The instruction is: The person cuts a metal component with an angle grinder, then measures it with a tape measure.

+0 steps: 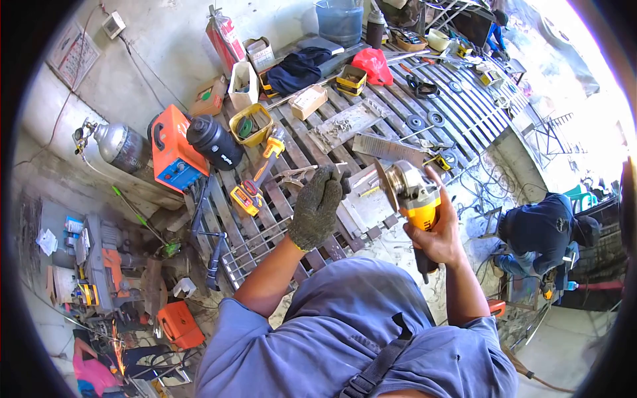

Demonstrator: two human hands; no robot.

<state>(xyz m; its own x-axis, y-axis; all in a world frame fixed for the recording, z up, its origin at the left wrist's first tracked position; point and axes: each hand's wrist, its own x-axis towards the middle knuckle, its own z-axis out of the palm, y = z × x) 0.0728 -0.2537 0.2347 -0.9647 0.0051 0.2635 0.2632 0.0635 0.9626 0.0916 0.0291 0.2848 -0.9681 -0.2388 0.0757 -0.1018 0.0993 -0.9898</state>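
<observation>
Yellow angle grinder (413, 194) in right hand (438, 232); labels unreadable.

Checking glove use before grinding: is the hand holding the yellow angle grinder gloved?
No, the right hand gripping the angle grinder is bare; only the left hand wears a knit glove.

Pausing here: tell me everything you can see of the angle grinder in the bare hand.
The angle grinder has a yellow body, a silver metal gear head and a thin disc edge-on at its left end. A dark rear handle points down toward the person. The bare right hand grips the body from below, lifting it above the slatted metal workbench. The gloved left hand is beside the disc; contact cannot be told. Whether it spins is unclear.
</observation>
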